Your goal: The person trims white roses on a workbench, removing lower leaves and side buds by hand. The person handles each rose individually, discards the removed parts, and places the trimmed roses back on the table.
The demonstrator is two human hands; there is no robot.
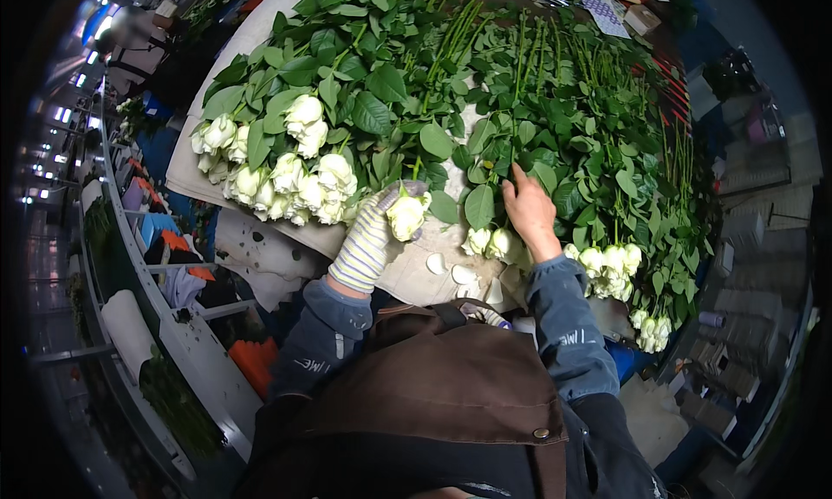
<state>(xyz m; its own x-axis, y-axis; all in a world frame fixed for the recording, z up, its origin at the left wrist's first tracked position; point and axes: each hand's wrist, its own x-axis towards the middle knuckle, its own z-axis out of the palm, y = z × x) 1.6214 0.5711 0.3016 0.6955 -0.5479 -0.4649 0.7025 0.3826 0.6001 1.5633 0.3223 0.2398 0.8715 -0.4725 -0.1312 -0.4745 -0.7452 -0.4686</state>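
My left hand (377,235), in a striped knit glove, is closed around the head of a white rose (407,217) over the near edge of the cloth-covered table (413,279). Bare, my right hand (532,213) reaches among leafy rose stems (513,125); its index finger points away from me at a stem, and whether it grips one is unclear. Two white rose heads (489,242) lie just left of the right wrist. A large pile of white roses (286,180) is on the left, with more white roses (611,268) on the right.
Loose white petals (464,274) lie near the table edge. Cut stems point to the far side, where patterned paper (597,6) lies. At left runs a metal-framed rack (140,268) holding greenery and orange material; another person (133,50) stands beyond. Stacked flat items (741,317) fill the right side.
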